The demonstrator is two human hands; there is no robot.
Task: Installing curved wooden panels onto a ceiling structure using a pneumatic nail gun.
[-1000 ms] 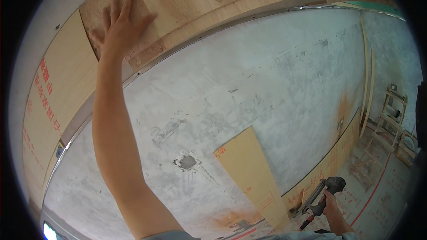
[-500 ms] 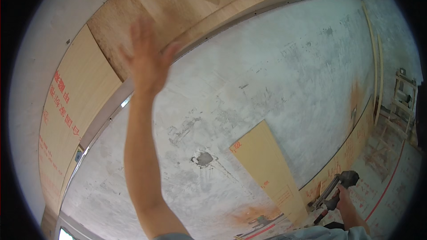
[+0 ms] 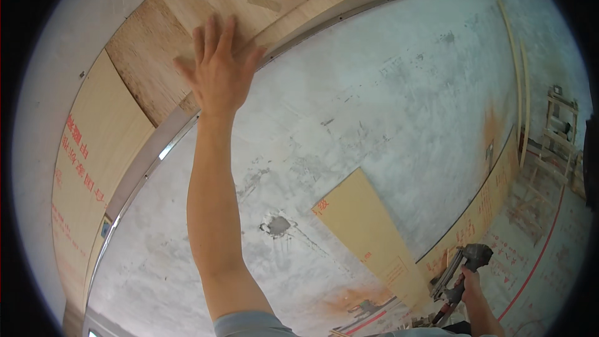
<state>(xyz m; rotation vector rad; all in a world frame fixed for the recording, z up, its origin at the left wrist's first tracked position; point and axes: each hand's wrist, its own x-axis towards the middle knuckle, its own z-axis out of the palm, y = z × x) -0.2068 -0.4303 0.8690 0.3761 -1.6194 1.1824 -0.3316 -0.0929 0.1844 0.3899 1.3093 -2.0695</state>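
Observation:
My left hand is raised with fingers spread, its palm against a brown plywood panel overhead, close to the panel's lower edge. Left of it, beyond a dark seam, lies a paler board with red print. Low on the right, my right hand is wrapped round the grip of a dark nail gun. The gun is held away from the panels, and a hose fitting shows below its grip.
A metal-edged strip runs along the panels beside a patchy grey wall. A yellowish board leans on the wall. Wooden ladders or frames stand at the far right, over a floor with a red line.
My left hand was blurred in motion just before and is now sharp against the plywood. My right hand with the nail gun has shifted slightly left in view. The whole view has shifted a little.

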